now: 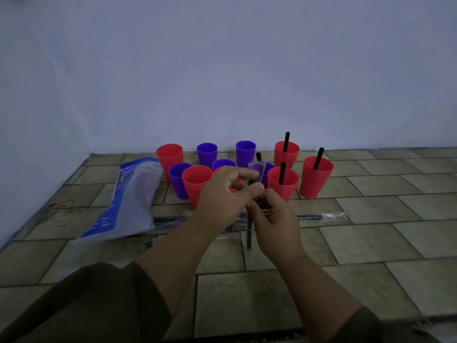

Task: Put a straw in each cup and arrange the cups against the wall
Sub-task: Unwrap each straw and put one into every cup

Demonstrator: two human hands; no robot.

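Note:
Several red and purple cups stand on the tiled floor near the wall. Three red cups on the right, such as the far-right red cup (315, 178), each hold a black straw (318, 158). The left cups, like the red cup (170, 157) and the purple cup (207, 153), hold none. My left hand (226, 194) and my right hand (274, 219) meet in front of the cups. Both pinch a black straw (249, 233) in a clear wrapper (258, 170), held upright. A purple cup behind my fingers is partly hidden.
A blue and white plastic bag (128, 199) lies on the floor at the left. Wrapped straws (319, 216) lie across the tiles under and beside my hands. The pale wall (222, 70) runs behind the cups, and a corner lies at the left.

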